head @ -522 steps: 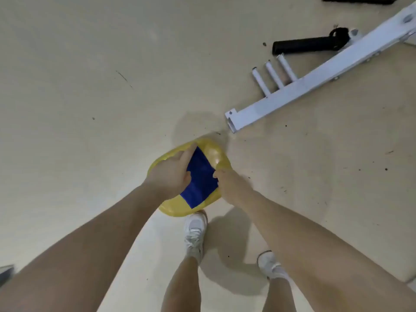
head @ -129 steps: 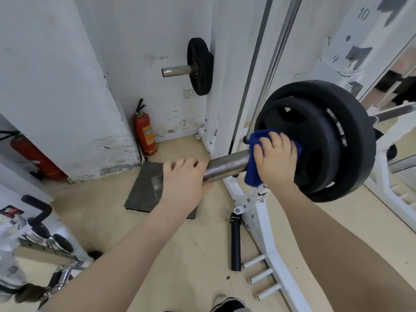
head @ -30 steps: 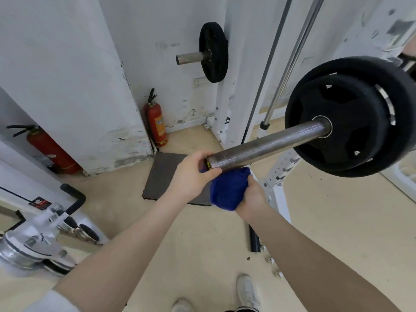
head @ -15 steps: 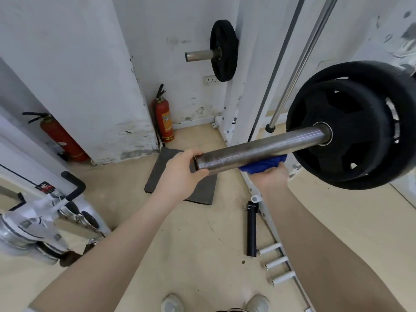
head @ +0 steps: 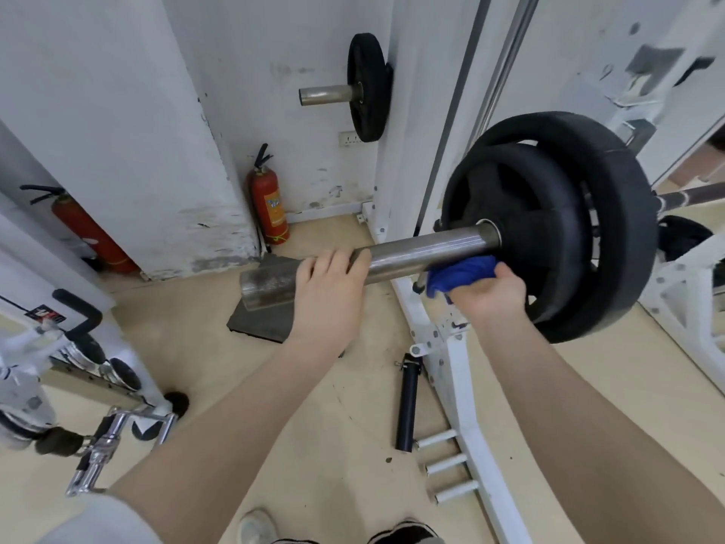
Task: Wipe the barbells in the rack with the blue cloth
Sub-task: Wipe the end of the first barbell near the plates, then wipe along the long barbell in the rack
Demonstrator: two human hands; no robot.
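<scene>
A steel barbell sleeve (head: 423,251) juts left from two black weight plates (head: 557,225) held on the white rack (head: 459,371). My left hand (head: 327,290) wraps over the sleeve near its free end. My right hand (head: 484,294) holds the blue cloth (head: 459,274) pressed against the underside of the sleeve, right beside the inner plate. A second barbell (head: 329,94) with one black plate (head: 368,86) sits higher up at the back wall.
Two red fire extinguishers (head: 268,204) (head: 88,229) stand by the wall. A dark floor mat (head: 263,320) lies under the sleeve's end. A black tube (head: 406,406) lies by the rack base, whose white pegs (head: 443,463) stick out. Chrome handles and machine parts (head: 98,437) are at left.
My right hand has slid the blue cloth along the underside of the sleeve toward the plates. My left hand moved further up the sleeve from its end.
</scene>
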